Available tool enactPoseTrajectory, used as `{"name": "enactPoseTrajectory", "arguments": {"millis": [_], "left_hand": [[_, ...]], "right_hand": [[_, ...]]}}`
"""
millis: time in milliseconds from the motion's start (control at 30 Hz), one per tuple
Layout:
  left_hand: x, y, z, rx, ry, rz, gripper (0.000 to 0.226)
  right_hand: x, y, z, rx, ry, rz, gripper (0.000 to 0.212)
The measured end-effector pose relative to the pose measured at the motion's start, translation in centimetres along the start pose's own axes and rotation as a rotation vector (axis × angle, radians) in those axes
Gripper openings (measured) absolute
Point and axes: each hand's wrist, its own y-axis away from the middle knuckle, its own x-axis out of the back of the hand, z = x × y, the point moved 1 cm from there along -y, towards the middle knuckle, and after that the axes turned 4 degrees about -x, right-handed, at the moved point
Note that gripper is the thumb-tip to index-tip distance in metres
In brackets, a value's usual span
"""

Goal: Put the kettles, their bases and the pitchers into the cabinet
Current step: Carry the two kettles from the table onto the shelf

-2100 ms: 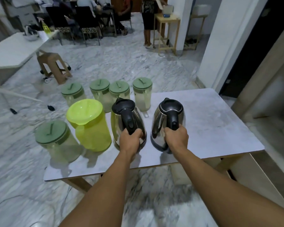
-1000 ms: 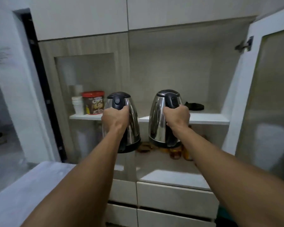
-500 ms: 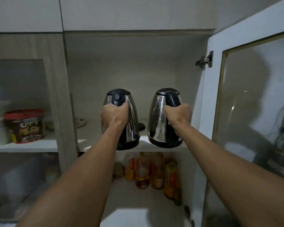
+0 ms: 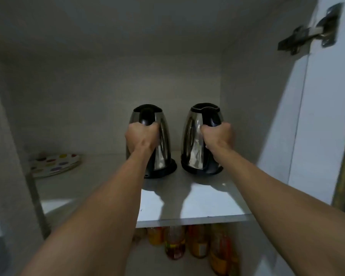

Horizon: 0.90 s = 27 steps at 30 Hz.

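A person is reaching both arms into an open cabinet (image 4: pixel 108 92), seen from their own eye level. The left hand (image 4: pixel 141 136) is curling its fingers tightly round the black handle of the left kettle (image 4: pixel 163 148), a shiny steel one. This kettle is standing upright on a round black base (image 4: pixel 167 172) towards the back of the shelf (image 4: pixel 203 204).

The right hand (image 4: pixel 217 136) is gripping the handle of the right kettle (image 4: pixel 191 144) in the same closed fist. That kettle is leaning slightly to the left, just beside the first. Its black bottom is meeting the shelf or very nearly so, and it is too dark to tell whether a base is lying under it.

A plate (image 4: pixel 56 164) with coloured dots is sitting at the far left of the shelf, well apart from the kettles. Bottles (image 4: pixel 187 242) are standing on the level below. The cabinet door (image 4: pixel 327 126) is hanging open on the right, with its hinge (image 4: pixel 307 34) showing above.

The kettles appear to be almost put away, with only the letting go left. No pitchers are showing anywhere in the cabinet, so that part of the job is probably yet to be done.
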Motion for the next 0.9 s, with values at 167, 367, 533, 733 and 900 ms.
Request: {"name": "enactPoseTrajectory", "arguments": {"millis": [167,367,533,733,900], "left_hand": [[-3.0,-4.9,-1.7,-0.006,-0.019,-0.050,0.031],[-5.8,-6.9,-4.1,0.011,-0.005,-0.085,0.029],[-7.5,-7.0,-5.1,0.017,0.026,-0.093,0.026],[-7.7,-7.5,-5.7,0.093,0.060,-0.047,0.035],[-6.8,-7.0,-6.0,0.124,0.061,-0.021,0.035]], "right_hand": [[-3.9,-4.2,0.6,-0.030,0.010,0.046,0.015],[-5.4,-6.5,2.3,-0.010,0.027,0.033,0.013],[-5.5,-7.8,3.5,-0.022,0.010,0.012,0.016],[-5.9,-8.7,3.5,-0.037,0.029,-0.051,0.025],[-6.0,-8.2,3.4,-0.031,0.047,-0.093,0.018]]}}
